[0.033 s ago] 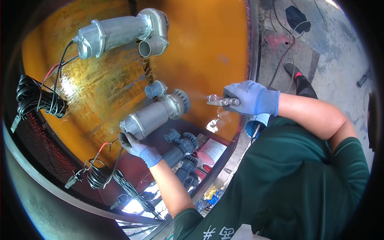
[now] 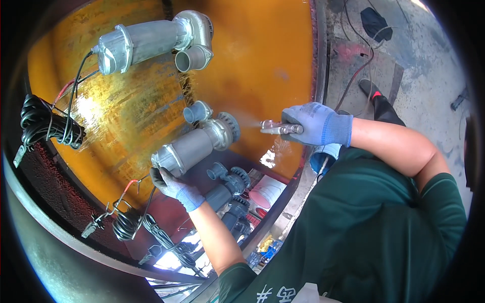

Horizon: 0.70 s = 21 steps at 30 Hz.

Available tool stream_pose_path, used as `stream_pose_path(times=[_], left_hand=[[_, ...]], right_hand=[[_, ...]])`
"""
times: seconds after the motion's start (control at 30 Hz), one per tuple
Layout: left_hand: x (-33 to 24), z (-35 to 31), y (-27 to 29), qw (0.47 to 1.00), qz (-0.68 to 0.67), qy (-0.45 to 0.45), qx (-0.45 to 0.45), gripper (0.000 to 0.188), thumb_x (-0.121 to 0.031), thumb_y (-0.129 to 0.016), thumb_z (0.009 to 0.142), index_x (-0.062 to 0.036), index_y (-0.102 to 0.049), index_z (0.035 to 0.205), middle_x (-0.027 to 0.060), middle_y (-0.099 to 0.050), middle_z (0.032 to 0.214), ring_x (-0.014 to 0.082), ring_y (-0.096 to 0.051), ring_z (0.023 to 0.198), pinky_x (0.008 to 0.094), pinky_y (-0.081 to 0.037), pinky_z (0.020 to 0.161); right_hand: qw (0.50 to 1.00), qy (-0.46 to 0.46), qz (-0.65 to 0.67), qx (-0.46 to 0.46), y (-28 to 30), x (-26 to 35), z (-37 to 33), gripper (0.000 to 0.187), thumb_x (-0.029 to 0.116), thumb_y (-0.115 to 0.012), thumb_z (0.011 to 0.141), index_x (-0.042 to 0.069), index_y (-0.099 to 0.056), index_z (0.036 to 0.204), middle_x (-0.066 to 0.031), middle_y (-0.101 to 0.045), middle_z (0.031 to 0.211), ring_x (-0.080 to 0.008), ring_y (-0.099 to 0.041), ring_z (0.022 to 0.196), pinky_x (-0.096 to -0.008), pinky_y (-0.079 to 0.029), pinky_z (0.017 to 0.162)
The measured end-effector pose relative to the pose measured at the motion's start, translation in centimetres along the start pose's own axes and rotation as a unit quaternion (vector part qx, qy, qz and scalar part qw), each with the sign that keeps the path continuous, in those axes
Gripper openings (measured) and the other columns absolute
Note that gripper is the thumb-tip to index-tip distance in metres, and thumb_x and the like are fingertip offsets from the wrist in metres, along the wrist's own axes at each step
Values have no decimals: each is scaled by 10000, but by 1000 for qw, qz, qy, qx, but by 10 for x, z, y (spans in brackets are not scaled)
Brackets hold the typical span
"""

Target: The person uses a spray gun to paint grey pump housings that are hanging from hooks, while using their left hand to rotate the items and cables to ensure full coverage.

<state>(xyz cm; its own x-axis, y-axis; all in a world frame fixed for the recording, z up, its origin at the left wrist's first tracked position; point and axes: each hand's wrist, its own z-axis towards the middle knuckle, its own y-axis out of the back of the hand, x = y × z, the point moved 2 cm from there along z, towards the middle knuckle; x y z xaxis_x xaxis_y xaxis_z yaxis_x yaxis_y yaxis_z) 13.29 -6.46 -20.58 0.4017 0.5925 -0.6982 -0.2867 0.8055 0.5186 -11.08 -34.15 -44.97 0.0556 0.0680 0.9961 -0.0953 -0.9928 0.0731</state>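
Observation:
My right hand (image 2: 318,122), in a blue-grey knit glove, is closed around a metal spray gun (image 2: 279,128). A faint mist leaves its nozzle toward the slotted round end of a grey submersible pump (image 2: 189,149). The pump hangs or lies at an angle, with a short outlet pipe (image 2: 197,112) on its upper side. At the pump's lower left end, beside the cable, my gloved left hand (image 2: 174,187) is closed on the edge of its housing. Its fingertips are partly hidden. A coiled black cable (image 2: 126,224) with a clip hangs below that end.
A second silver pump (image 2: 151,43) with its coiled cable (image 2: 50,123) is farther off, before the orange-stained panel (image 2: 252,55). More grey pumps (image 2: 235,214) and a pinkish bucket (image 2: 268,191) are below. A blue container (image 2: 326,156) is near my body. A hose crosses the floor at right.
The mist between the spray gun and the pump looks slightly denser. A dark hose on the floor has shifted a little. Both hands stay nearly in place.

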Motion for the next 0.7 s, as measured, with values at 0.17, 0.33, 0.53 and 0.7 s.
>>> stream_pose_path(times=[0.17, 0.33, 0.53, 0.7], left_hand=[[10, -9, 12, 999, 16, -23, 26, 316, -26, -561, 1057, 38, -574, 1366, 180, -603, 1419, 266, -587, 1290, 407, -468, 1141], [38, 0, 43, 998, 55, -19, 24, 418, -103, -618, 1056, 33, -526, 1441, 166, -558, 1492, 261, -546, 1357, 411, -421, 1187], [63, 11, 62, 997, 70, -25, -2, 384, -89, -600, 1056, 36, -566, 1418, 169, -574, 1480, 253, -555, 1332, 391, -429, 1166], [69, 25, 61, 995, 100, -6, -6, 413, -197, -512, 1105, 45, -565, 1436, 199, -563, 1494, 269, -534, 1364, 414, -407, 1187]], right_hand=[[995, 9, -17, 94, -5, -3, 1, 358, 418, -712, 936, 76, -639, 1013, -183, -707, 904, -404, -701, 899, -515, -541, 811], [999, 41, 21, -3, -5, -13, 5, 355, 422, -703, 939, 82, -644, 1024, -189, -705, 880, -404, -704, 895, -523, -539, 807], [999, 40, 8, -12, -5, -19, 15, 351, 419, -713, 937, 84, -643, 1015, -187, -707, 893, -404, -697, 882, -524, -528, 798], [998, 32, -27, 37, -1, -23, 20, 335, 407, -723, 941, 89, -638, 1004, -178, -702, 869, -402, -697, 879, -520, -527, 780]])
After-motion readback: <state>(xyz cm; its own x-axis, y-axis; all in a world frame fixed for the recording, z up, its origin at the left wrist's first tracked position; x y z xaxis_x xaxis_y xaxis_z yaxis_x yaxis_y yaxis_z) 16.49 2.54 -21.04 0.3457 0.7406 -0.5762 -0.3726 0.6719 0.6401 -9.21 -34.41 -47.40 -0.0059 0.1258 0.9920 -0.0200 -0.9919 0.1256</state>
